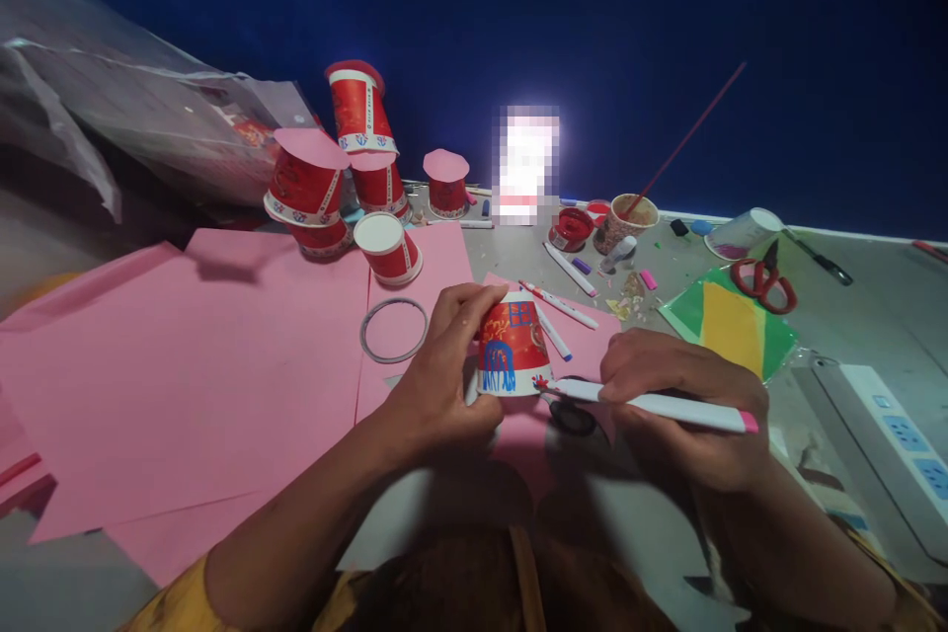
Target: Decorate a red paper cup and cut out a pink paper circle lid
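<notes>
My left hand (451, 365) grips a red and white paper cup (524, 346), held upside down with its wide rim at the bottom. The cup bears a blue window, a blue arched door and a small red mark on the white band. My right hand (685, 405) is closed round a white marker (652, 402) with a pink end, its tip at that red mark. Behind the cup lie a red-tipped marker (559, 303) and a blue-tipped marker (555, 333). Dark-handled scissors (572, 417) lie partly hidden beneath the right hand's marker.
Pink paper sheets (199, 375) cover the left side, with a ring (394, 330) on them. Stacked red cups (307, 178) with pink tops stand behind. At the right are red-handled scissors (762, 286), a paint cup (626, 222) with a brush, and a power strip (889, 434).
</notes>
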Available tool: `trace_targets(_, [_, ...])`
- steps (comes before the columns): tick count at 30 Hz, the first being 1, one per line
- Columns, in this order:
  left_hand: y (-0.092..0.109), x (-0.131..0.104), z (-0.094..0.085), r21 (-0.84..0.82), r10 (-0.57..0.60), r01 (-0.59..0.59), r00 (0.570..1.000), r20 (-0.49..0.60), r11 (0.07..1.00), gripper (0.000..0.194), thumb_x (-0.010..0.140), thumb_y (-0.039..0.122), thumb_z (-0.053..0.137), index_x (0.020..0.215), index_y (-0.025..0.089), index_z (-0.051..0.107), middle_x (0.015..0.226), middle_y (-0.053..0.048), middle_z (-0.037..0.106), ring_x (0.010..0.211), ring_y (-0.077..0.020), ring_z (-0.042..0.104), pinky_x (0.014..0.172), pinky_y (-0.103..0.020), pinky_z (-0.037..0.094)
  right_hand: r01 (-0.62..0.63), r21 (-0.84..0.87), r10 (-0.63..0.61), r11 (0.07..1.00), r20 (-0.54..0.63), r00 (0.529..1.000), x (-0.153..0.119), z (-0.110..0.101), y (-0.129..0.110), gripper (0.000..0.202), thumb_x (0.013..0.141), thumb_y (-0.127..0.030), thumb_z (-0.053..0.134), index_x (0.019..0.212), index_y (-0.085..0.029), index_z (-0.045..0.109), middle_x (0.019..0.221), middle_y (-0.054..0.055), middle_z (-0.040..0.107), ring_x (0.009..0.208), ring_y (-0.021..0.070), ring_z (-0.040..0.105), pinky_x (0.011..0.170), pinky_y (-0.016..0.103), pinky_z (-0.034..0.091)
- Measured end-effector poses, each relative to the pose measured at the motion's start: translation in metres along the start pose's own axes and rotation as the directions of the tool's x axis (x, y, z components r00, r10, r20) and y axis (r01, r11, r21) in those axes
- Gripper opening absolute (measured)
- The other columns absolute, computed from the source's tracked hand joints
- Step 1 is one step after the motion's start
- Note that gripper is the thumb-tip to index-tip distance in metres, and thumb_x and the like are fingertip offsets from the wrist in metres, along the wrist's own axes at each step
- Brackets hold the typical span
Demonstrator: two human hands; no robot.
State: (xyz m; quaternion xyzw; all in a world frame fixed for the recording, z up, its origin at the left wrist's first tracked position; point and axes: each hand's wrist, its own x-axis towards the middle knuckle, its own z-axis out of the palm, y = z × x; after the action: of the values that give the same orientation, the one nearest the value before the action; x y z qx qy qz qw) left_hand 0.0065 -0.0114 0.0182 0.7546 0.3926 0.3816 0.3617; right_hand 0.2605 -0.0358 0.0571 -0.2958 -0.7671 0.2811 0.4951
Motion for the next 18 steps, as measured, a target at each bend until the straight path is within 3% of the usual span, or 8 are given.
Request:
trace_targets(5, [0.0005,-0.0005,-0.0005,-0.029,0.01,-0.009,0.999,0.031,1.0,0.1,0.064,0.005,0.061,0.156,0.038,0.04,0.147,-0.009,0.045,0.143,-0.0343,0.049,0.123,-0.062,0.046,0.015,0.007,-0.016,1.0,0.045,0.999,0.0014,0.0004,-0.0017,0.026,0.083,-0.004,0.073,0.1,-0.023,0.082,0.075,0.006,0.078,0.066,0.0216,0.073,0.061,0.036,0.06])
trace_targets(18, [-0.0005,-0.0004,0.0002,-0.036,0.018,-0.017,0.999,0.046,0.999,0.099,0.066,0.005,0.061,0.156,0.039,0.04,0.148,-0.008,0.046,0.14,-0.0351,0.051,0.116,-0.059,0.053,0.023,0.023,-0.025,0.999,0.083,0.996,0.0012,-0.0007,-0.0006,0.024,0.083,-0.002,0.071,0.099,-0.018,0.079,0.076,0.007,0.077,0.07,0.0206,0.074,0.065,0.033,0.06])
